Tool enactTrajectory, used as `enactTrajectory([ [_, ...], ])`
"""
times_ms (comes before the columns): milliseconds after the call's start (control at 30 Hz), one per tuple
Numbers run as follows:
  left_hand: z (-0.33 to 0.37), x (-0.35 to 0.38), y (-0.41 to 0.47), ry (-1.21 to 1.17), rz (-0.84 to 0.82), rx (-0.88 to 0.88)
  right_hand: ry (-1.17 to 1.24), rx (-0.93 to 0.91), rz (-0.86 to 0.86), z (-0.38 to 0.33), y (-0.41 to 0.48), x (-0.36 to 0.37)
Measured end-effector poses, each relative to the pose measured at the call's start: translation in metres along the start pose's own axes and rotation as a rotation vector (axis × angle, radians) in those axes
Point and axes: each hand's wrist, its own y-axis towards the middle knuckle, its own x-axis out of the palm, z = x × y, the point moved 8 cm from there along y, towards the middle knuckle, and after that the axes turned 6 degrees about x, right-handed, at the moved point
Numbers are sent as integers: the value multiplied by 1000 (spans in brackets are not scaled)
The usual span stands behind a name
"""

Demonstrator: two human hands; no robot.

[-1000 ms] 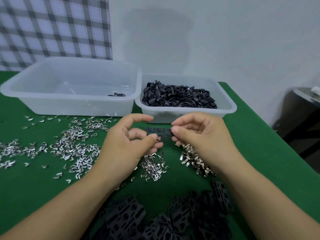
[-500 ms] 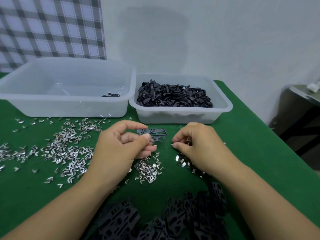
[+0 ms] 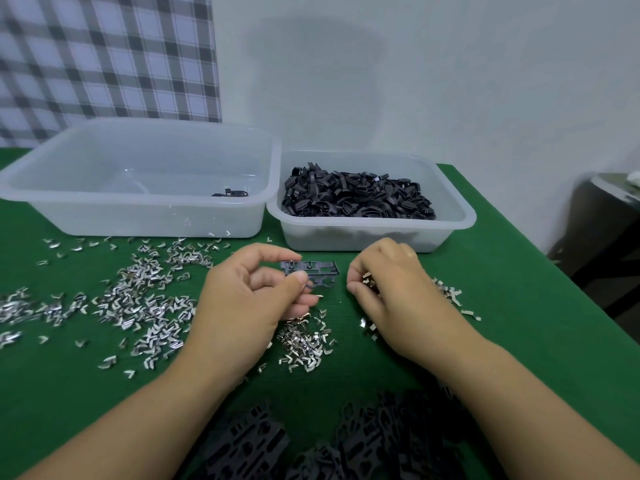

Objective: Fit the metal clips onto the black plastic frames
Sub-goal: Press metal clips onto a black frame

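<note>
My left hand [image 3: 249, 299] pinches a small black plastic frame [image 3: 317, 270] between thumb and fingers, holding it up above the green table. My right hand [image 3: 391, 289] is to the right of the frame, apart from it, with fingers curled over a pile of metal clips [image 3: 446, 296]; shiny clips show under its fingertips. A small heap of clips [image 3: 304, 344] lies below and between my hands. Many more clips [image 3: 138, 299] are scattered to the left. A pile of black frames [image 3: 346, 441] lies at the near edge.
Two translucent tubs stand at the back: the large left tub [image 3: 138, 216] holds one or two black parts, and the smaller right tub [image 3: 374, 233] is full of black parts. The table's right edge drops off beside a dark stand [image 3: 602, 216].
My right hand has let go of the frame and dropped to the clip pile on the right. My left hand still holds the frame up.
</note>
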Motion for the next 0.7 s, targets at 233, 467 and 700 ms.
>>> enactTrajectory([
  [233,6,-1,-2,346,-17,116,410,98,204,7,-9,-19],
  [467,15,12,-8,578,-114,243,426,-3,258,-3,-10,-21],
  [700,26,19,-12,641,-172,357,426,-126,229,-18,-12,-21],
])
